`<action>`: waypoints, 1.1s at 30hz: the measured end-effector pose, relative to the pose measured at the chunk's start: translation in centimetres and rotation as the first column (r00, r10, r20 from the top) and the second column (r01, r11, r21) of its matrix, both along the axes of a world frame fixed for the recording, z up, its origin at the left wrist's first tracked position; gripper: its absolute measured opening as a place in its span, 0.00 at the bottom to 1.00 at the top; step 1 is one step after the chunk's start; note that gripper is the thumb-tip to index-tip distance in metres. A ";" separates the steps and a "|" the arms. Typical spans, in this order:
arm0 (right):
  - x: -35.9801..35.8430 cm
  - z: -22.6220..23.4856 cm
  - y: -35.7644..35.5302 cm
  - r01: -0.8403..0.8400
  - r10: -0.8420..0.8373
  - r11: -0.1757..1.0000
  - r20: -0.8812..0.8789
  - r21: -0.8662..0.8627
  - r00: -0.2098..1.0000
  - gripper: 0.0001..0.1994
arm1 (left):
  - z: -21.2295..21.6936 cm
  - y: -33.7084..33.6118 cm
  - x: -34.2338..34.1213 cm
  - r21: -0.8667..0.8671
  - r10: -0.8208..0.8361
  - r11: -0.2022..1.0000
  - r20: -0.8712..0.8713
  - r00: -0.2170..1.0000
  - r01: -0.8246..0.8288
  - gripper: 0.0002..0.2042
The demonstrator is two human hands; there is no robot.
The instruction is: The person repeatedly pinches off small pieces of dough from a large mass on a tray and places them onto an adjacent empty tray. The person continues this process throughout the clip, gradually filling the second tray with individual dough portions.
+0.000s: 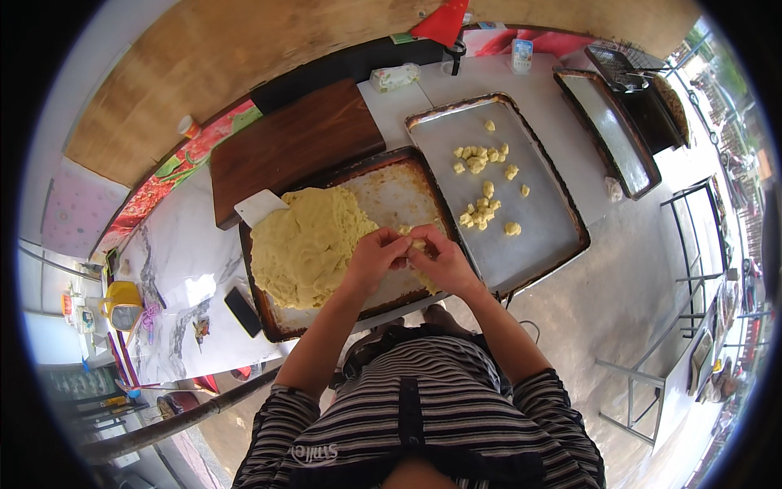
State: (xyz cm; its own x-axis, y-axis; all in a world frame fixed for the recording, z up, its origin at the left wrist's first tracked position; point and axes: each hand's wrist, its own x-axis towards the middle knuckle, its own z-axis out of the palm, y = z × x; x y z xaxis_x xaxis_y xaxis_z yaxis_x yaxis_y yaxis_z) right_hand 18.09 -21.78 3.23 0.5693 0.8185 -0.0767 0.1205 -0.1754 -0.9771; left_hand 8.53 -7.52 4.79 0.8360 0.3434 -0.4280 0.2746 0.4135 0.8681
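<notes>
Yellow dough (305, 244) mostly remains while your left hand (376, 257) and right hand (440, 262) pinch one small piece (417, 244); a few shaped pieces (482, 183) fill the second tray (554, 228).

Your left hand (376, 257) and right hand (440, 259) meet, pinching a dough piece (415, 244) over the dark tray (391, 163); dough mass (305, 244) fills its left half. Shaped pieces (481, 208) sit mid silver tray (538, 220).

Left of the pinch the dough mound (305, 244) crowds the tray; beyond it, bare tray floor (397, 196) lies open.
</notes>
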 end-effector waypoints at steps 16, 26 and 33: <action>-0.6 -6.6 -1.4 0.152 -0.038 0.988 -0.942 0.015 0.335 0.21 | -4.2 -2.5 0.9 0.639 -0.152 0.769 0.143 0.978 0.026 0.13; 10.0 -11.5 -4.9 0.703 0.058 0.700 -0.992 0.122 0.114 0.27 | -5.0 -0.3 -1.8 0.640 0.241 0.672 0.286 0.927 -0.372 0.16; 9.8 -16.9 0.1 0.392 -0.486 0.873 -0.580 -0.290 0.654 0.24 | -6.2 0.9 -5.2 0.680 0.344 0.607 0.241 0.908 -0.411 0.12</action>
State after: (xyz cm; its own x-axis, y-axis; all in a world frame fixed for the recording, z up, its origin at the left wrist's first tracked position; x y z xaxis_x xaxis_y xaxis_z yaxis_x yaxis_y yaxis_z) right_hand 27.85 -21.70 -13.63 0.6431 0.4413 -0.6258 -0.6226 -0.1745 -0.7628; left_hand 3.35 -6.60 -1.46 0.5801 0.8028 0.1381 0.1558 -0.2758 0.9485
